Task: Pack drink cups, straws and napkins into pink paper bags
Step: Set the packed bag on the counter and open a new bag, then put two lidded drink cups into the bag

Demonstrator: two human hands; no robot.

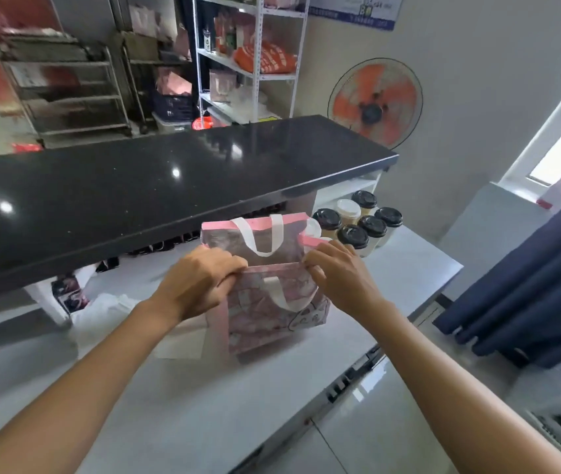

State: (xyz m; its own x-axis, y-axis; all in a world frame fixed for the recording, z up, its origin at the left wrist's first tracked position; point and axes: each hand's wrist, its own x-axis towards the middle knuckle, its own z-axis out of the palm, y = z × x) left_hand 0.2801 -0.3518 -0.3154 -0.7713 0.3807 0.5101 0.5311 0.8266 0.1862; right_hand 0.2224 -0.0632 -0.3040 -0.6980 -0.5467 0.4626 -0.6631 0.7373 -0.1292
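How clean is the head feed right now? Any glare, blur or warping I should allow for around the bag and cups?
Head view: the bag, both hands (left, right) and the cups read fairly sharp; ceiling lights glare as bright spots on the black counter; the racks at far left are smeared by blur; wide-angle warping bends the counter edge and stretches the forearms.

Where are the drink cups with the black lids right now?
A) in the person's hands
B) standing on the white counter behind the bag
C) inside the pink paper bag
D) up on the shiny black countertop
B: the black-lidded drink cups stand grouped on the white counter, behind the pink paper bag both hands are pulling open.
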